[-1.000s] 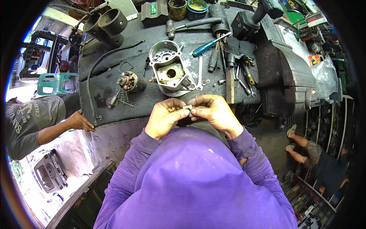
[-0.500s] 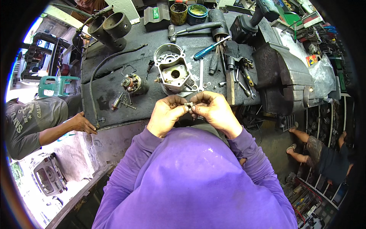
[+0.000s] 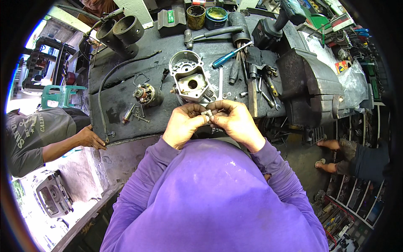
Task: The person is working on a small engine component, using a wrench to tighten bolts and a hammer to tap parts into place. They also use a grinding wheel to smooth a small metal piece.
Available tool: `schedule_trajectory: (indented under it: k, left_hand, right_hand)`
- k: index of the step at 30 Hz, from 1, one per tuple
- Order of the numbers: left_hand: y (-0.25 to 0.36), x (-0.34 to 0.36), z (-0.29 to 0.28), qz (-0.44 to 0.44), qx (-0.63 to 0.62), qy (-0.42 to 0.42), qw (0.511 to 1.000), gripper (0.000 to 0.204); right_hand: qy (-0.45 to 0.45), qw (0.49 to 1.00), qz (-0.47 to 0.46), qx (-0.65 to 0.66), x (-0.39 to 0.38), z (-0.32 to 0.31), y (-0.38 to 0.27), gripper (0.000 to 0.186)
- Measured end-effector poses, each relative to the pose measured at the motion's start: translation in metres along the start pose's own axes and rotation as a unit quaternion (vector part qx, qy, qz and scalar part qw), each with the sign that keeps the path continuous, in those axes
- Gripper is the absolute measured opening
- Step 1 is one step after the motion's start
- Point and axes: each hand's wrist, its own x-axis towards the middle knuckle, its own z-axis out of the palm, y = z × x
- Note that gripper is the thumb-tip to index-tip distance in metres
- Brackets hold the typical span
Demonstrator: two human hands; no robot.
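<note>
Between the fingertips of my left hand [image 3: 183, 126] and my right hand [image 3: 237, 124] is a small pale metal part [image 3: 207, 114]; both hands pinch it at the bench's near edge. Its exact kind is too small to tell. Just beyond my fingers stands an open cast metal housing [image 3: 192, 80] with a round opening at its far end. Left of it sits a motor armature with copper windings [image 3: 145, 93]. A small cylindrical plunger [image 3: 128, 114] and several long bolts [image 3: 140, 116] lie nearby on the dark bench [image 3: 121, 86].
A blue screwdriver [image 3: 224, 59], a hammer [image 3: 189, 38], a spanner [image 3: 221, 84] and several other tools lie right of the housing. A cable [image 3: 102, 96] curves along the left. One person's hand [image 3: 93, 137] rests on the bench's left corner; another person [image 3: 361, 158] is at the right.
The small metal part has turned slightly between my fingertips, showing more of its pale face. My hands stay nearly in place. The person at the right has shifted a little.
</note>
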Motion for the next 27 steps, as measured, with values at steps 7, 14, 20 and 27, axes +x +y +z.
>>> schedule_trajectory:
  k: [7,14,20,27]
  left_hand:
    - [0.003,-0.001,0.0,-0.021,0.031,0.024,0.999,0.029]
    - [-0.001,-0.002,0.007,-0.029,0.022,0.042,0.998,0.027]
    - [-0.006,-0.005,0.013,-0.018,0.01,0.065,0.998,0.029]
    - [-0.011,-0.006,0.012,-0.017,0.027,0.039,0.999,0.028]
  right_hand:
    - [0.033,0.999,-0.003,-0.036,0.006,-0.005,0.005,0.034]
    - [0.048,0.992,-0.062,-0.098,0.006,-0.009,0.011,0.034]
    - [0.024,0.991,-0.07,-0.111,0.007,-0.013,0.017,0.03]
    - [-0.004,0.991,-0.052,-0.12,0.006,-0.019,0.014,0.025]
